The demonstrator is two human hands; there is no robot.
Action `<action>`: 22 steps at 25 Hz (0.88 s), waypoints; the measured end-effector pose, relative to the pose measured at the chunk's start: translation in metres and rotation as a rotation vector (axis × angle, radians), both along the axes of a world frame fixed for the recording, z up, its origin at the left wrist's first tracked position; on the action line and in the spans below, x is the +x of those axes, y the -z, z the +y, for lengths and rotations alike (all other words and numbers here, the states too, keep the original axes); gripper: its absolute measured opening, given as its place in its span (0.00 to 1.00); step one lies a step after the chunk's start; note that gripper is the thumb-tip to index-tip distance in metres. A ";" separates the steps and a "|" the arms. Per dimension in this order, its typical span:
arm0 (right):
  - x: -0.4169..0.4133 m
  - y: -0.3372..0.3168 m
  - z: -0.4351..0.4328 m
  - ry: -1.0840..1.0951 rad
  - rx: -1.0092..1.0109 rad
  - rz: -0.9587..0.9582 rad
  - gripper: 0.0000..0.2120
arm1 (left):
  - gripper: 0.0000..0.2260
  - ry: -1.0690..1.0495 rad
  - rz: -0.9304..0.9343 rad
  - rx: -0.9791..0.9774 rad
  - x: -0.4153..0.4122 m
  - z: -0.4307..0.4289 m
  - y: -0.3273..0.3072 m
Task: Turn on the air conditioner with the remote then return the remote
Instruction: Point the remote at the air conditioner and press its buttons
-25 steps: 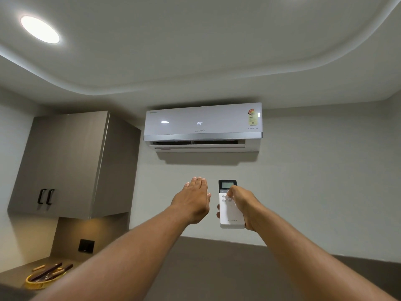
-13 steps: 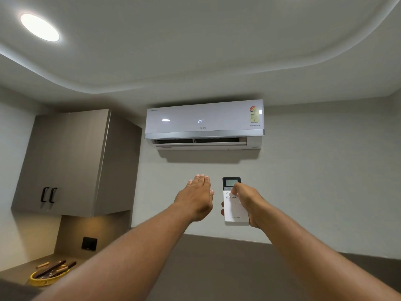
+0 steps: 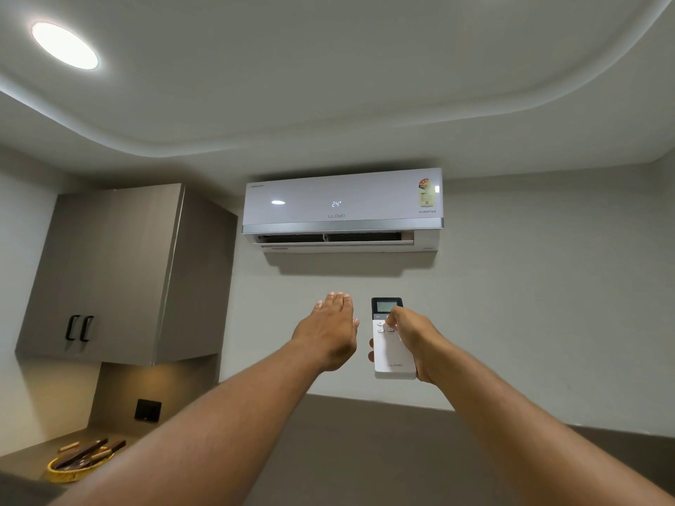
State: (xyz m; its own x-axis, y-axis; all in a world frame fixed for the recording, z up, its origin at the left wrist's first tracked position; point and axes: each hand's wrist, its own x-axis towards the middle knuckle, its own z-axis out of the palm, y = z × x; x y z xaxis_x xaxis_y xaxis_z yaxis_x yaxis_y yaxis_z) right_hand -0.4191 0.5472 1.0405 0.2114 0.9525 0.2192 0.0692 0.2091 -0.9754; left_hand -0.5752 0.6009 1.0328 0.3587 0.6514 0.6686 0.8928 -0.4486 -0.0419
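Observation:
A white air conditioner (image 3: 343, 202) hangs high on the wall, its display reading 24 and its bottom flap partly open. My right hand (image 3: 414, 341) holds a white remote (image 3: 392, 354) upright below the unit, thumb resting on the buttons under its small grey screen. Left of the remote, my left hand (image 3: 330, 332) is raised flat with the fingers together and pointing up toward the unit, holding nothing. A narrow gap separates it from the remote.
A grey wall cabinet (image 3: 109, 272) with two black handles hangs at the left. Below it, a counter holds a yellow basket (image 3: 78, 463) with wooden utensils. A round ceiling light (image 3: 64, 45) glows at top left. A dark surface edge (image 3: 365, 432) runs under my arms.
The unit's bottom flap has opened a little further. Both hands and the remote have drifted slightly right in the view; the grip is unchanged.

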 end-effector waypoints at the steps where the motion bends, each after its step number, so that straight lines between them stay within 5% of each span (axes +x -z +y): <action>1: 0.000 0.000 0.000 0.000 -0.001 0.001 0.10 | 0.26 -0.002 0.003 0.001 0.000 0.000 -0.001; 22: 0.007 0.000 -0.002 0.020 -0.013 -0.011 0.10 | 0.26 0.001 0.005 -0.007 0.006 -0.006 -0.001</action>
